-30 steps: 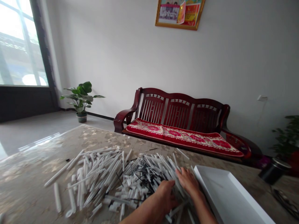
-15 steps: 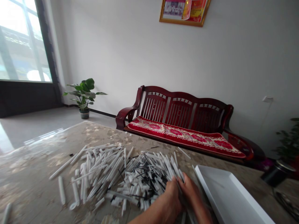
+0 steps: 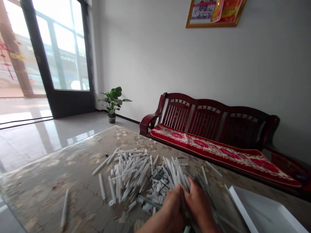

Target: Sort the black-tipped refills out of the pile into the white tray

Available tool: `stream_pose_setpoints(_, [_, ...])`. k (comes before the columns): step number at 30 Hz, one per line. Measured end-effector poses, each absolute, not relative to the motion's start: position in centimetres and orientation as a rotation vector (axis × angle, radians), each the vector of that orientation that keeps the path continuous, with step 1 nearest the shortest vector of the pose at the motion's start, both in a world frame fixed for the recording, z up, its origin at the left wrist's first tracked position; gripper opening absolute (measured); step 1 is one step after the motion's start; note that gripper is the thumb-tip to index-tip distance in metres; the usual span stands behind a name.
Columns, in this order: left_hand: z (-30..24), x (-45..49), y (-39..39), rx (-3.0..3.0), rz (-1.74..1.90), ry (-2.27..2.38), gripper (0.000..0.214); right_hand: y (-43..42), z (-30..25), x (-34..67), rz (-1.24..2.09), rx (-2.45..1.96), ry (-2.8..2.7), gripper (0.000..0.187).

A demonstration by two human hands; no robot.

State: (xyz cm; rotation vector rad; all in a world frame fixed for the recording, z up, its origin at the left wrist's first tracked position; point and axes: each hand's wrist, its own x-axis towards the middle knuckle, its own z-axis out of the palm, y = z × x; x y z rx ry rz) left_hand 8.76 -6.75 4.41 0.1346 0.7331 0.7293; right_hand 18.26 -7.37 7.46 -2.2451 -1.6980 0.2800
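A heap of white pen barrels, caps and thin black refills (image 3: 136, 174) lies on a glass-topped table (image 3: 73, 168) with a floral cloth under the glass. My left hand (image 3: 170, 210) and my right hand (image 3: 199, 207) are pressed side by side at the near right of the heap. Their fingers curl over a bunch of the white pen parts, with one thin rod between the two hands. What exactly each hand grips is partly hidden.
A white shallow tray (image 3: 264, 213) sits at the right of the table. Stray white barrels (image 3: 64, 208) lie apart at the left. Behind the table stand a dark wooden bench with a red cushion (image 3: 218, 142), a potted plant (image 3: 113, 103) and glass doors (image 3: 55, 51).
My two hands have come together on the right side of the heap. The view has swung left, showing the doors and less of the tray.
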Motion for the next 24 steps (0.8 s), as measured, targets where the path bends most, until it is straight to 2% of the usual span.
stream_pose_setpoints(8, [6.6, -2.2, -2.2, 0.129, 0.688, 0.885, 0.039, -3.4, 8.3, 8.5, 0.314, -2.100, -1.826, 0.030])
stream_pose_setpoints(15, [6.9, -8.8, -1.0, 0.182, 0.835, 0.963, 0.018, -1.1, 6.8, 3.4, 0.316, -2.008, -1.892, 0.026])
stream_pose_setpoints(18, [6.8, -10.4, -1.9, 0.275, 0.982, 1.007, 0.007, -0.7, 5.8, 1.9, 0.262, -1.951, -1.925, 0.031])
stream_pose_setpoints(20, [5.6, -11.3, -2.9, 0.363, 1.080, 1.040, 0.019, -0.8, 5.2, 1.4, 0.229, -1.892, -1.930, 0.041])
stream_pose_setpoints(22, [3.1, -12.3, -4.3, 0.501, 1.210, 1.156, 0.047, -0.5, 4.9, 1.6, 0.230, -1.788, -1.948, 0.050])
stream_pose_setpoints(24, [-0.2, -13.3, -6.0, 0.970, 1.326, 1.265, 0.066, 0.9, 5.2, 3.1, 0.270, -1.675, -1.999, 0.051])
